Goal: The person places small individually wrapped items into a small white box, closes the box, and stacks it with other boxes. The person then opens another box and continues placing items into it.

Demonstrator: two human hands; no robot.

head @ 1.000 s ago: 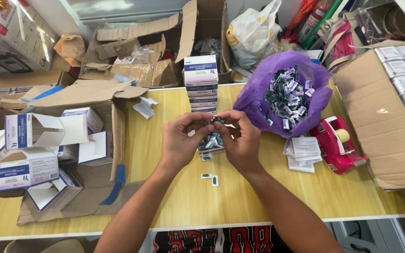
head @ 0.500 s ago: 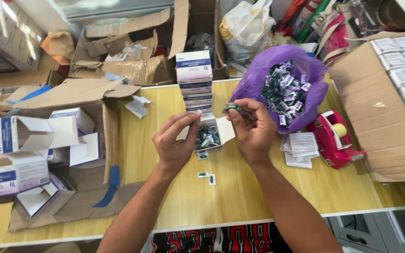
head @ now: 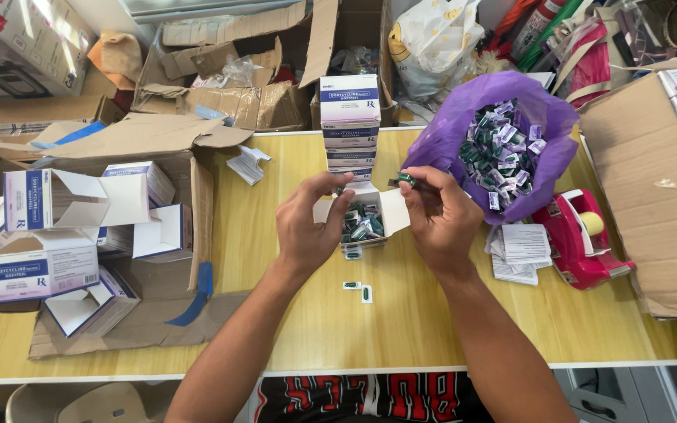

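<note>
My right hand [head: 440, 215] pinches a small stack of green capsule strips [head: 406, 179] between thumb and fingers, just above an open white carton [head: 389, 210] partly filled with green capsule strips. My left hand [head: 307, 227] hovers at the carton's left side, thumb and forefinger pinched near a flap; whether it touches the flap I cannot tell. A purple bag [head: 448, 141] full of loose capsule strips sits to the right of my right hand. Behind the carton rises a stack of shut white-and-blue boxes [head: 349, 117]. Two loose strips [head: 360, 290] lie on the wooden table [head: 315, 329].
Folded paper leaflets [head: 520, 251] and a red tape dispenser [head: 581, 235] lie right of the bag. A large cardboard box [head: 652, 196] with white packs fills the right edge. Open empty cartons [head: 64, 235] on flattened cardboard crowd the left side.
My hands were together over the carton holding the strips; they have parted, the right hand carrying the strips to the right and the left hand moving to the carton's left flap.
</note>
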